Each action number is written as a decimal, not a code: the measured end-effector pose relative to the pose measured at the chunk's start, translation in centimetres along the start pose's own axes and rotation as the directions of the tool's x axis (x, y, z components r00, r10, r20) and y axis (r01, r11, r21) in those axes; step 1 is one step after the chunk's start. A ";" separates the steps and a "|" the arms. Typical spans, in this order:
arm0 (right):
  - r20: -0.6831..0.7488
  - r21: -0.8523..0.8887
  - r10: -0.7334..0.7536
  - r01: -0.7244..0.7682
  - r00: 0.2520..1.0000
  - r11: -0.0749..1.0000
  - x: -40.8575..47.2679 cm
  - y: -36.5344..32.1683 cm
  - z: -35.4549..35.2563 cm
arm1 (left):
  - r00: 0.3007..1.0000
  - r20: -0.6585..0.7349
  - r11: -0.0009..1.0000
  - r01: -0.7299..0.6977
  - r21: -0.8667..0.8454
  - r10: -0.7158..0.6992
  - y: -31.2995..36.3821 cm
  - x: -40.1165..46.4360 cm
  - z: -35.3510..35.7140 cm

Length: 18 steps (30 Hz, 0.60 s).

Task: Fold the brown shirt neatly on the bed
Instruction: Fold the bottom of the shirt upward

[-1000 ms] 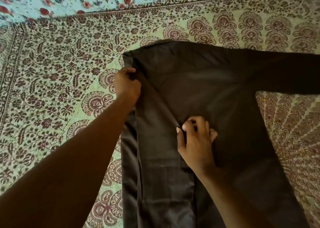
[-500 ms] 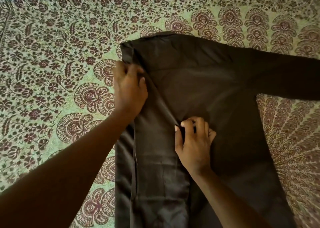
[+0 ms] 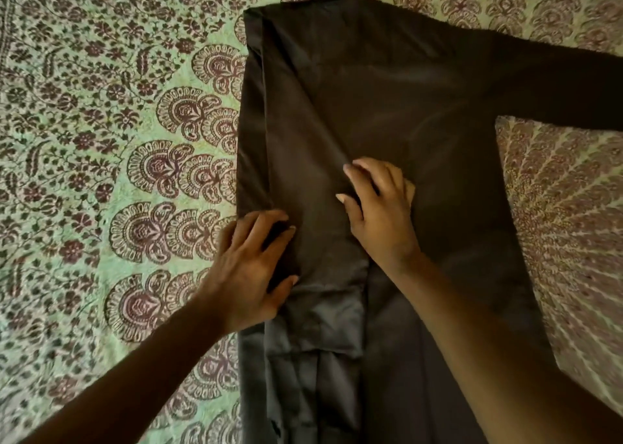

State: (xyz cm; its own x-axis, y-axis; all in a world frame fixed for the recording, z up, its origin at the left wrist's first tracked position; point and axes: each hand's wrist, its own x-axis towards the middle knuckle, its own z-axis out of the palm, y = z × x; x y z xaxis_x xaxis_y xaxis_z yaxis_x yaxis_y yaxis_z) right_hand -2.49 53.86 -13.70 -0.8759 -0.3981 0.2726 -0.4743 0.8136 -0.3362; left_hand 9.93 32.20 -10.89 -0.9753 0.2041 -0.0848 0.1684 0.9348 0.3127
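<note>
Shirt, brown, lay flat on the patterned bed cover, its left side and sleeve folded in, the other sleeve stretched out. The left hand had slid down the fold from the shoulder and pressed there, grip released; the right hand, fingers curled, seemed to pinch the folded sleeve's edge, so this fold looked nearly set.

Home bedroom: patterned bedspread covering bed.
</note>
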 end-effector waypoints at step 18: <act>0.567 -0.007 -0.289 0.356 0.771 0.935 -19.3 -3.5 -7.2 | 0.928 0.363 0.994 0.048 0.100 -0.081 6.0 -13.1 2.1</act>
State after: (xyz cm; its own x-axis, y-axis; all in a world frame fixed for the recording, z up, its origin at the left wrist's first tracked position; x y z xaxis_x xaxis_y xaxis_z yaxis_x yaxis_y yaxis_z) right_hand 16.68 61.73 -11.24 -0.5880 -0.7827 -0.2039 -0.7542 0.6217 -0.2114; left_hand 24.03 35.73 -9.86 -0.8670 0.2189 -0.4477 0.1346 0.9678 0.2125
